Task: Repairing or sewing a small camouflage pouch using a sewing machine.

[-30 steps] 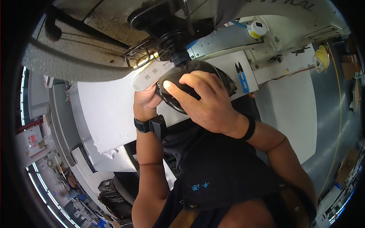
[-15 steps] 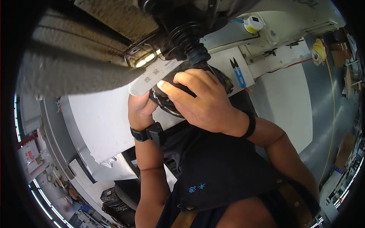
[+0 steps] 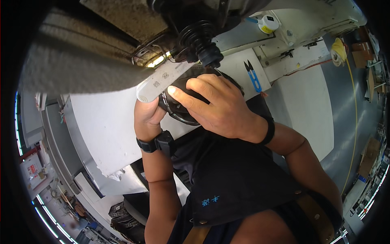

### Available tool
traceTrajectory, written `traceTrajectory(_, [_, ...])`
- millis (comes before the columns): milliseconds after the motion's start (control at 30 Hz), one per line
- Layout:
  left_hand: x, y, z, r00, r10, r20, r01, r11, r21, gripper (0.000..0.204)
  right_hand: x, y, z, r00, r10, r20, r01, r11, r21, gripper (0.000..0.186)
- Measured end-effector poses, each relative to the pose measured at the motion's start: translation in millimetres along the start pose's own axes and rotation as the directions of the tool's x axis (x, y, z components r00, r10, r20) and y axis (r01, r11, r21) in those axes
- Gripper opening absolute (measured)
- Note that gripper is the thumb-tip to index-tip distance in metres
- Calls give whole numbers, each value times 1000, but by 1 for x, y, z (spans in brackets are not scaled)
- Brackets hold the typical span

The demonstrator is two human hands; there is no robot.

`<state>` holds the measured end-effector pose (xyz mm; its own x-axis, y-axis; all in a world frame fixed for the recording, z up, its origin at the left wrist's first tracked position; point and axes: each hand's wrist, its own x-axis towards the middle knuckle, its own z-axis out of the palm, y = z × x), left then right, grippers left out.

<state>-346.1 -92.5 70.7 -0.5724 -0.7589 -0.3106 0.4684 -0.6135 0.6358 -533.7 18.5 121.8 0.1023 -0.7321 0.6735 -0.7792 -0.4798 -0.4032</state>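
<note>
A black fabric piece with a zipper along its curved edge lies under the sewing machine's head. My right hand grips it from the near right, fingers bent and forefinger pointing left; the thumb is hidden. My left hand is at the piece's left side, below a white rounded bar on the machine. That bar hides most of my left fingers, so their grip does not show. The needle area is also out of sight.
Blue-handled thread snips lie on the white table, right of the machine head. Beyond them are a white round gadget with a yellow label and a yellow thread cone. Dark folded fabric sits at the lower left.
The black piece has shifted slightly left and turned a little between my hands; its right zipper edge is nearer the machine head. Both hands keep nearly the same pose.
</note>
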Motion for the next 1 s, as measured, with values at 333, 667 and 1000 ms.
traceTrajectory(333, [-4, 4, 16, 994, 80, 79, -82, 996, 20, 27, -2, 5, 0, 999, -32, -5, 32, 999, 20, 43])
traceTrajectory(667, [-4, 3, 14, 999, 28, 15, -29, 998, 65, 27, -9, 15, 2, 998, -57, 28, 56, 998, 23, 46])
traceTrajectory(1000, [0, 2, 8, 999, -24, 41, 25, 1000, -7, 32, -4, 15, 3, 999, -49, 1, 49, 998, 30, 47])
